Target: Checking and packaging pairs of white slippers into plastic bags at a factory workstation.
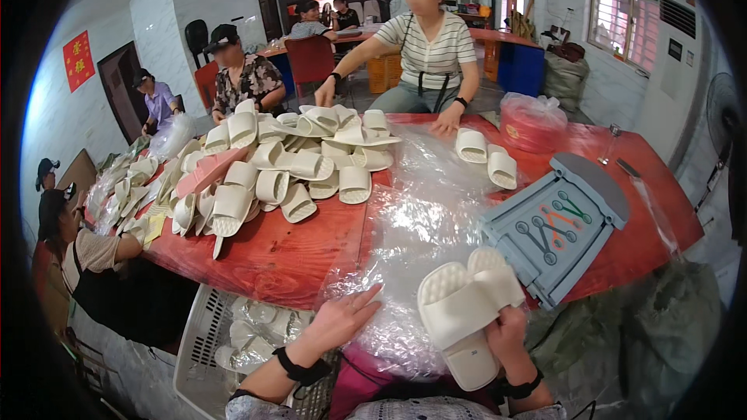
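A pair of cream-white slippers is in my right hand, whose fingers close on the slippers' right side above the near table edge. My left hand lies with fingers stretched out on the left edge of a stack of clear plastic bags. These bags spread over the middle of the red table. A big heap of cream slippers stands beyond my left hand, with a pink slipper among them. Another cream pair rests past the bags.
A grey-blue plastic stool lies on the table at right, near a knife-like tool and a bagged red bundle. Below left, a white basket holds bagged slippers. A person reaches across opposite; others sit left.
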### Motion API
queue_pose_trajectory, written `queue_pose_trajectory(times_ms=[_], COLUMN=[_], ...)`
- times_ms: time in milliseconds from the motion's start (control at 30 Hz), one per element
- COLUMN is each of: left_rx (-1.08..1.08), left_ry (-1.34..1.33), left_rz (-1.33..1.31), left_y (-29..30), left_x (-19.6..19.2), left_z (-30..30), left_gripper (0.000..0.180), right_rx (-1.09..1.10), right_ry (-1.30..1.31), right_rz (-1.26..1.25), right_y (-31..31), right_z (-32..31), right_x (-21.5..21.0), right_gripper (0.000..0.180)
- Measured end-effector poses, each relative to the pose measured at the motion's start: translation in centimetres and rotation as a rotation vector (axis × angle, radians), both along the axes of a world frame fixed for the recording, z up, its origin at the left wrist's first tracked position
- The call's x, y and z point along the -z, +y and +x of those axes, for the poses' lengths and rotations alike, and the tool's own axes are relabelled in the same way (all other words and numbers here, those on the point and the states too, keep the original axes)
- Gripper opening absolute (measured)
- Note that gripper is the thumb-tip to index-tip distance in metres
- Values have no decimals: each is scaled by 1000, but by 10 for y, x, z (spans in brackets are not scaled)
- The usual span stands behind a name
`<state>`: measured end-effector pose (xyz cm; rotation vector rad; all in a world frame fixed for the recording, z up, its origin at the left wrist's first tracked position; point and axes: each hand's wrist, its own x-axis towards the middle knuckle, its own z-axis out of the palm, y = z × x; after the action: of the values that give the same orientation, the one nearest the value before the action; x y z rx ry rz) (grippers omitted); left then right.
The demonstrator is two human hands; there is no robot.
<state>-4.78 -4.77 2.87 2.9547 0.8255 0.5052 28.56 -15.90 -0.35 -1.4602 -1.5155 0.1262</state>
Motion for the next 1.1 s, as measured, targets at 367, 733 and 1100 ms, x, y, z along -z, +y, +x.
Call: queue_pose_trajectory(times_ms=[367, 733, 1100], left_rx=[-141, -47, -33], left_ry=[-220, -456, -499], left_rz=[-96, -259, -298], left_y=[45, 54, 26], left_x=[25, 36, -19], left_z=[163, 143, 119], left_gripper=[28, 29, 21], right_rx=[-265, -355, -304], right_ry=[-4, -149, -418], right_rz=[72, -292, -189], right_y=[-39, -44, -36], right_z=[13, 25, 0], right_x=[-58, -8, -32], right_gripper=[29, 35, 31])
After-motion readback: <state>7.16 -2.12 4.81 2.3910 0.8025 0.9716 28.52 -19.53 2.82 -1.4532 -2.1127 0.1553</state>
